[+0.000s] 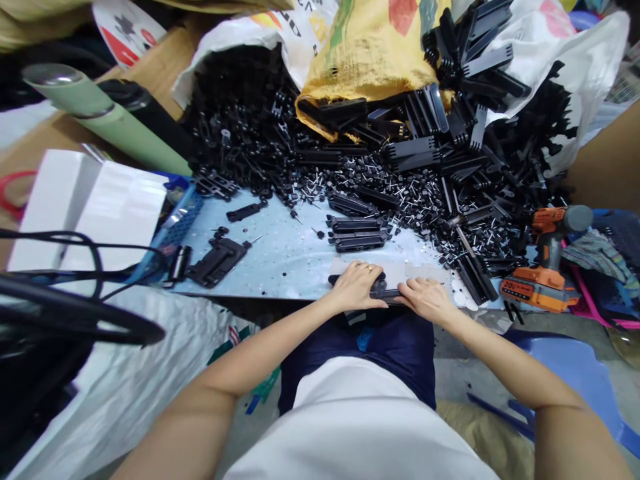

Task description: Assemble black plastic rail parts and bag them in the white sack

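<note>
Our left hand (357, 285) closes over a black part (384, 288), fingers bent across its top and thumb along the near side. Our right hand (424, 299) meets it at the right end, fingertips narrow and curled onto it; their undersides are hidden, so we cannot tell how firmly either hand grips. The part lies at the near edge of the bench (273, 257), at the centre of our clock, with twelve pointing straight away from us.

We judge the step in hand to be steadying or pressing this one part, and the next move to call for level hands and even pressure at both ends.

Between eleven and twelve, just beyond our hands, we see a stack of long black pieces (357, 233). At one o'clock small screws (417, 193) spread in a heap. A hammer-like tool (467, 241) rests at two, an orange drill (549, 257) near three. At nine sits a black bracket (220, 261); farther off, at twelve, a yellow sack (370, 53).
</note>
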The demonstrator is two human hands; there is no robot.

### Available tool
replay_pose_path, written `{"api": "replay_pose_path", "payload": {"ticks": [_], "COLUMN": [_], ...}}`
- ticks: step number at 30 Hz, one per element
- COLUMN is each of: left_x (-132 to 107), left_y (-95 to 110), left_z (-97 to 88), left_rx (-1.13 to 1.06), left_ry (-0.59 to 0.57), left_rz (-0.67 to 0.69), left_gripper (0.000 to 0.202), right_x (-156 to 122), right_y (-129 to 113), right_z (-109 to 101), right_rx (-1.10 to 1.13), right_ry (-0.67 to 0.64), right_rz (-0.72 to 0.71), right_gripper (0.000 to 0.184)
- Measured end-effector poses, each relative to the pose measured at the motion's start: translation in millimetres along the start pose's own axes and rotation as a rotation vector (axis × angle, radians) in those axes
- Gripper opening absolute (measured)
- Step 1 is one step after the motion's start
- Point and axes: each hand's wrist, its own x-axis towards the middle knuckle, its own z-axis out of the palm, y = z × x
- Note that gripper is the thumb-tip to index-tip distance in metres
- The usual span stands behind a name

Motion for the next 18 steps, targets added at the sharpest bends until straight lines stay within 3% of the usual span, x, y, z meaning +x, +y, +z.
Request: {"api": "replay_pose_path", "payload": {"ticks": [9,14,16,18], "left_x": [-10.0,-2.6,-0.3,0.0], "left_y": [-4.2,-11.3,-29.9,-57.1], "left_z": [17.5,13.7,3.1,-11.4], "left_rx": [-0.042,-0.096,-0.105,-0.074], "left_ry": [0.169,0.153,0.276,0.403], "left_rz": [0.098,0.097,-0.048,-0.365], "left_gripper": [0.041,0.043,0.032,0.026], "right_x": [-0.3,10.3,15.1,19.9], "right_y": [0.2,19.0,23.7,25.7], "right_z": [-12.0,9.9,23.9,34.4], "right_rx": [-0.092,-0.056,-0.013,0.046], "right_ry": [0.176,0.259,0.277,0.279], "right_rz": [-0.083,-0.136,-0.119,-0.109], "right_gripper": [0.033,0.040,0.042,0.042]}}
